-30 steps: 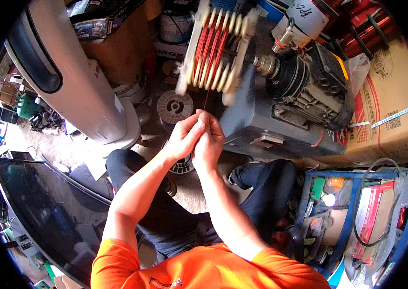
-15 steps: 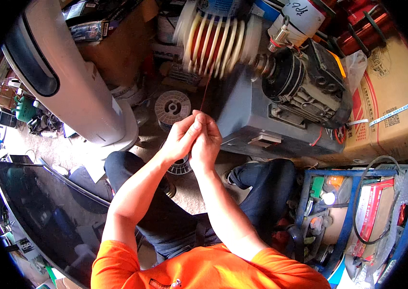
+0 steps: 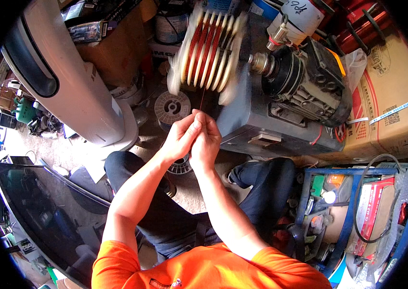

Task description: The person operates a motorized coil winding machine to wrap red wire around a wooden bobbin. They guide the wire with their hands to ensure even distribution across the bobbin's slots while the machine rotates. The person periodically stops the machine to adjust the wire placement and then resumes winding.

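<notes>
My left hand [image 3: 180, 137] and my right hand [image 3: 206, 147] meet in front of me, fingers pinched together and thumbs touching. A thin reddish copper wire [image 3: 202, 100] runs from my fingertips up to a winding former [image 3: 209, 54]. The former has several pale ribs with dark red wire wound between them. Its outer ends are smeared by motion. Beside it, a dark electric motor [image 3: 305, 86] with a metal shaft sits on a grey machine base [image 3: 257, 115]. Where the wire runs below my fingers is hidden by my hands.
A grey wire spool [image 3: 172, 107] stands on the floor beyond my hands, with another spool [image 3: 180, 166] partly under my wrists. A tall white appliance [image 3: 76, 72] rises at left, near a dark glossy panel [image 3: 49, 212]. At right are a cardboard box [image 3: 387, 96] and a blue-framed parts crate [image 3: 346, 231].
The winding former has turned and looks tilted differently, with its ends now further down and left. My two hands hold the same place on the wire.
</notes>
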Tool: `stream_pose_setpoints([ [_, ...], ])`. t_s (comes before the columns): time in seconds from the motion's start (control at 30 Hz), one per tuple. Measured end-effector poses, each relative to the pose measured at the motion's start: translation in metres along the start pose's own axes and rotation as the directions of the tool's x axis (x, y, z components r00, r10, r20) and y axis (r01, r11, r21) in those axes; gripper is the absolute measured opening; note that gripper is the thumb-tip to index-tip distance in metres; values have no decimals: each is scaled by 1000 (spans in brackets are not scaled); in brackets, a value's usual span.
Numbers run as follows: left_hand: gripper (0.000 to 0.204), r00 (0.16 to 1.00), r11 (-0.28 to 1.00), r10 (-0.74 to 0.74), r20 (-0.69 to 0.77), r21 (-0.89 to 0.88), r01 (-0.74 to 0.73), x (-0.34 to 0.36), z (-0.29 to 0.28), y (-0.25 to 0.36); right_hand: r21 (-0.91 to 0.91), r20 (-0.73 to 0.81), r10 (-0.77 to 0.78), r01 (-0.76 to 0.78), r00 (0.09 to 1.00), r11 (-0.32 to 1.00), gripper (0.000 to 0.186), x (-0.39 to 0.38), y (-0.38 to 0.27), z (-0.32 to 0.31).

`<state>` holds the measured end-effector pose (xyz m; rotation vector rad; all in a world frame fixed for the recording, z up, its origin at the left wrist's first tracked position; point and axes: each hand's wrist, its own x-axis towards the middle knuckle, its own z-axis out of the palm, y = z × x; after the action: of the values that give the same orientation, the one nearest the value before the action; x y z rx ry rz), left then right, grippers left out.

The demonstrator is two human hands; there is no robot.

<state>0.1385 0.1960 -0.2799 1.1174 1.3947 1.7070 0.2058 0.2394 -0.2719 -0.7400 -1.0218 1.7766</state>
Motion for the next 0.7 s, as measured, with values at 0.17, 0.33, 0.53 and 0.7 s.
stream_pose_setpoints([
  [0.17,31,999,999,29,-45,-29,-30,0,4,0,-41,-6,-7,6,1000,999,21,0,1,0],
  [0.33,32,999,1000,23,-37,-12,-23,1,1,0,-51,-10,-6,6,1000,999,22,-1,0,0],
  [0.53,33,999,999,-12,-48,-36,10,0,4,3,-62,-36,-3,1,999,998,20,1,1,0],
  [0.7,33,998,999,-4,-61,-33,2,0,3,2,17,26,-20,19,999,1000,19,-1,-1,1],
])
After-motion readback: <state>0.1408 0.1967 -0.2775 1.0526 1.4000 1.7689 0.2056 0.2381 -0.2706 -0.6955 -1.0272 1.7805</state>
